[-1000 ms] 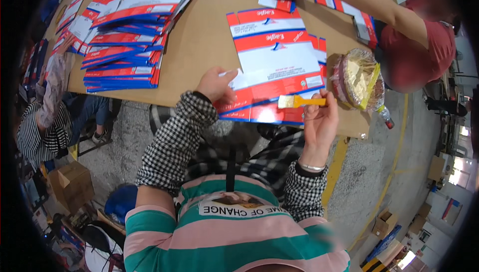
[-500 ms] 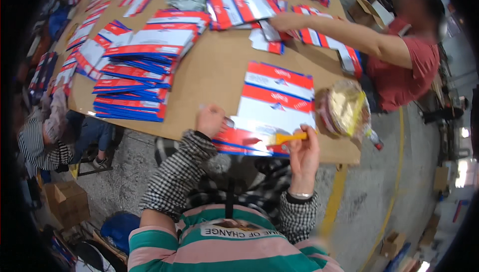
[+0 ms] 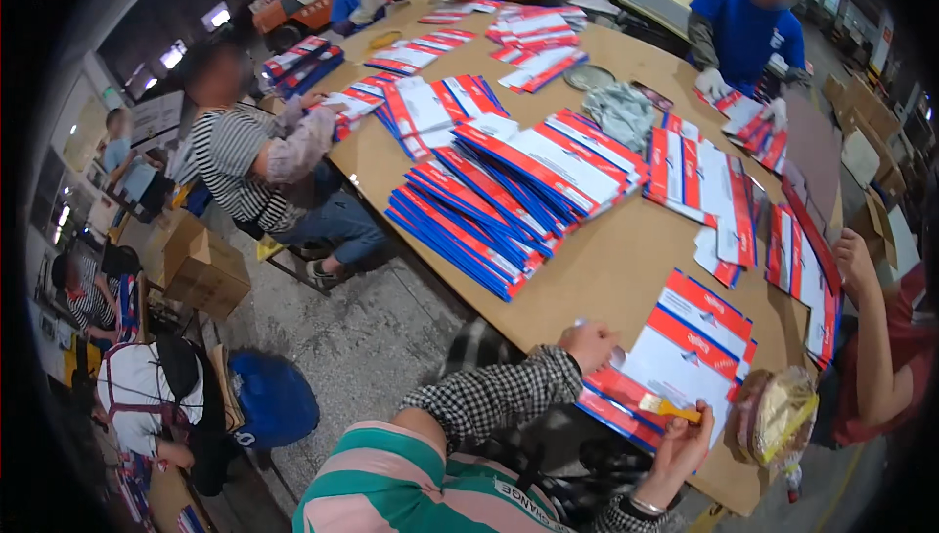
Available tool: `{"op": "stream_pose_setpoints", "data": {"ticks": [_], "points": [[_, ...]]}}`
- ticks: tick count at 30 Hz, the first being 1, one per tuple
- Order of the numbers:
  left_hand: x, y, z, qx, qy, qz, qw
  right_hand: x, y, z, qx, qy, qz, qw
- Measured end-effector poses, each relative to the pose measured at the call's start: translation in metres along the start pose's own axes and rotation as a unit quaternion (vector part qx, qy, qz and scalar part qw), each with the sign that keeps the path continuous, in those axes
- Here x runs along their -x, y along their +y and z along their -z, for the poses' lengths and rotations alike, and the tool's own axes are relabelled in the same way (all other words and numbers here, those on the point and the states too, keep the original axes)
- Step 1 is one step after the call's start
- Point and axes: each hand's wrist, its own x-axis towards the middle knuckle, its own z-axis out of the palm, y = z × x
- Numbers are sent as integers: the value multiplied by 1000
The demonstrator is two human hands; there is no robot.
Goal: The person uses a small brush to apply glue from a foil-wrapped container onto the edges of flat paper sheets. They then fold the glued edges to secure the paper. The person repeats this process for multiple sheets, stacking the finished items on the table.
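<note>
Head view — right fingers (image 3: pixel 675 433) hold a yellow brush (image 3: pixel 673 408); left fingers (image 3: pixel 595 341) — I cannot tell.

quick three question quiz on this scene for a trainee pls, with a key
1. Multiple choice: what colour is the handle of the paintbrush? A green, B yellow, C black
2. True or false: the plastic-wrapped bowl is to the right of the paintbrush in this view.
3. Short answer: which of the wearer's hands holds the paintbrush over the printed sheets?

Key: 1 B; 2 true; 3 the right hand.
</note>
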Motion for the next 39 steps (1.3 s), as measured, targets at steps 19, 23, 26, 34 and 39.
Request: {"op": "stream_pose_setpoints", "data": {"ticks": [19, 23, 26, 34, 39], "points": [[-28, -28, -1, 149, -54, -22, 987, 1, -19, 1, 6, -3, 20, 1000], [-21, -23, 4, 150, -65, -28, 986, 0, -15, 3, -13, 0, 12, 1000], [-21, -22, 4, 154, -71, -31, 985, -1, -16, 1, -6, 2, 8, 1000], [-14, -22, 7, 173, -86, -66, 979, -23, -13, 1, 6, 11, 6, 1000], [-5, -17, 7, 155, -80, -63, 983, -37, -7, 0, 15, 2, 4, 1000]]}}
